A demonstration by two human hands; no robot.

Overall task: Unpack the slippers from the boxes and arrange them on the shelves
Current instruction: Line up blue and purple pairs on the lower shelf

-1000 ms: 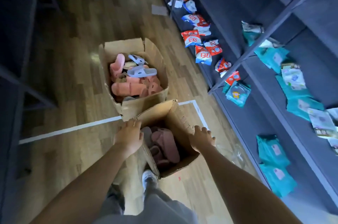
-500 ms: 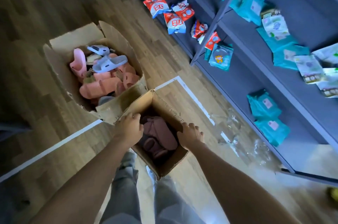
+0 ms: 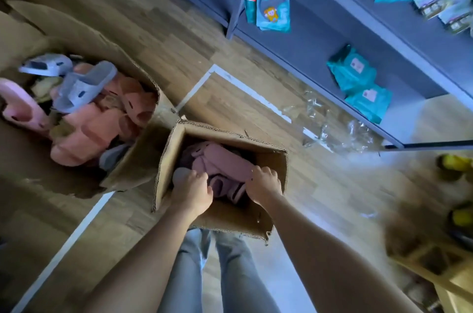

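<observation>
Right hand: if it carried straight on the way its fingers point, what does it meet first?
The mauve slippers in the small box; the right hand seems to be touching them, though depth is unclear.

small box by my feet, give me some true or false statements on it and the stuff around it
1. Both the left hand and the right hand reach into the small box, onto the purple slippers. True.
2. The big box holds only purple slippers. False: it holds pink slippers and grey ones.
3. A grey slipper lies on top of the pile in the big box. True.
4. The teal packets lie on the floor. False: they lie on the shelf.
</observation>
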